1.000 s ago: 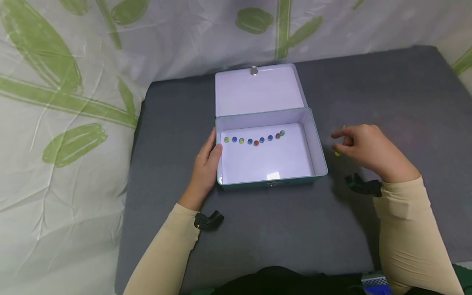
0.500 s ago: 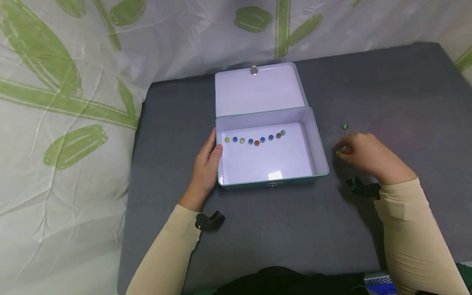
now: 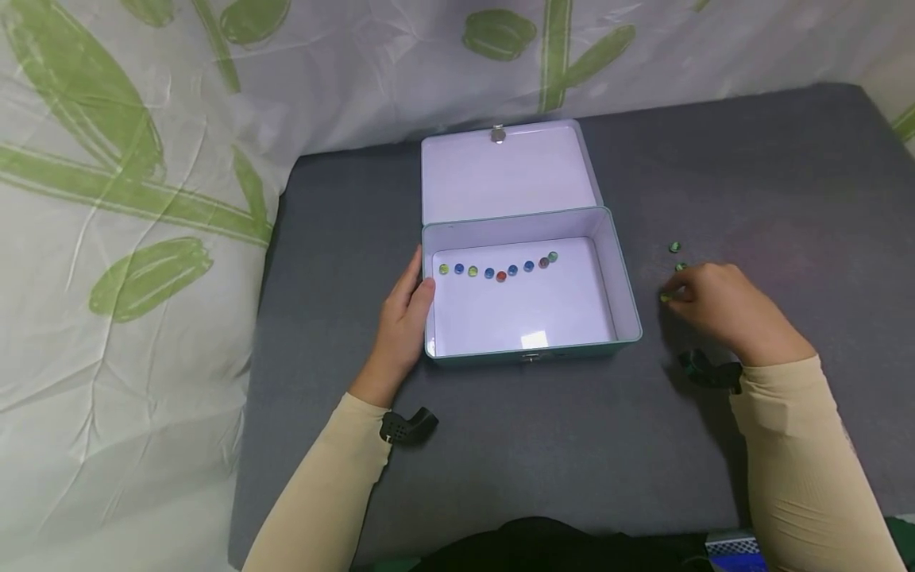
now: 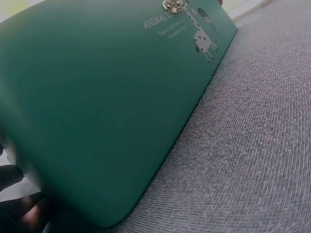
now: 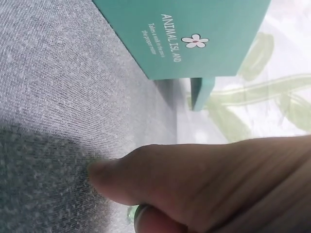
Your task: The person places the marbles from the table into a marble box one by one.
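A green tin box (image 3: 529,349) with a white inside lies with its lid (image 3: 509,175) folded back. Several coloured glass marbles (image 3: 502,276) form a curved row on its floor. My left hand (image 3: 400,326) holds the box at its left wall, thumb by the rim; the left wrist view shows its dark fingers (image 4: 22,213) at the box's corner. Right of the box, my right hand (image 3: 722,306) pinches a yellow-green marble (image 3: 665,297) at the table surface. That marble is mostly covered by the fingers. The right wrist view shows the thumb (image 5: 121,179) pointing down to the cloth.
Two green marbles lie on the table beyond my right hand: one farther off (image 3: 675,247), one close to the knuckles (image 3: 681,268). Grey cloth (image 3: 343,238) covers the table. A white sheet with green leaf prints (image 3: 343,71) hangs behind and at the left.
My right hand has come down onto the yellow-green marble, then shifted slightly right with it. The green marbles behind it have come into view. The left hand and box stay in place.
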### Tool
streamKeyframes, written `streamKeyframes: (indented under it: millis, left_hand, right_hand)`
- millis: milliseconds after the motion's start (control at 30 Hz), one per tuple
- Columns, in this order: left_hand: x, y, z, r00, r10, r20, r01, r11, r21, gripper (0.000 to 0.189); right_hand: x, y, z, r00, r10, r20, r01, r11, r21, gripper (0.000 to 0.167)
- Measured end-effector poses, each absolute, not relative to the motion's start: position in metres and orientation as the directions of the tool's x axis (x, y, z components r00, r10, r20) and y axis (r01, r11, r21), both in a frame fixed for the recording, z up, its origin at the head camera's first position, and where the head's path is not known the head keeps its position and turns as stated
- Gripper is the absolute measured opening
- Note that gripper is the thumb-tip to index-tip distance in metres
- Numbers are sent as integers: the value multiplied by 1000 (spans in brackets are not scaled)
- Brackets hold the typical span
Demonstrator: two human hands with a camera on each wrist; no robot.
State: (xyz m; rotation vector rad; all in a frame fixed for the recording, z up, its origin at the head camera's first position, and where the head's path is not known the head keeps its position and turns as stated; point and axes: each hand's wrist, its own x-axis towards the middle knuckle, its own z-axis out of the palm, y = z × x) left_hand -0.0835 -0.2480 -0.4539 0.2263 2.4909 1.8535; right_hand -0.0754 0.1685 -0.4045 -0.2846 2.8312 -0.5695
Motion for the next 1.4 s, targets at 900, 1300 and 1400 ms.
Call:
streamKeyframes:
  millis: [900, 1300, 1400]
  left_hand:
    - [-82, -253, -454, -989, 138, 62, 98, 275, 956, 59]
    - [-85, -239, -455, -987, 152, 52, 94, 282, 955, 60]
    - [-86, -233, -456, -985, 162, 55, 100, 286, 953, 60]
  right_hand:
    - [-105, 120, -327, -966, -238, -102, -193, 923, -332, 24]
    - [-136, 77, -316, -932, -315, -177, -242, 909, -340, 27]
    - [-142, 74, -320, -922, -318, -221, -229, 908, -352, 26]
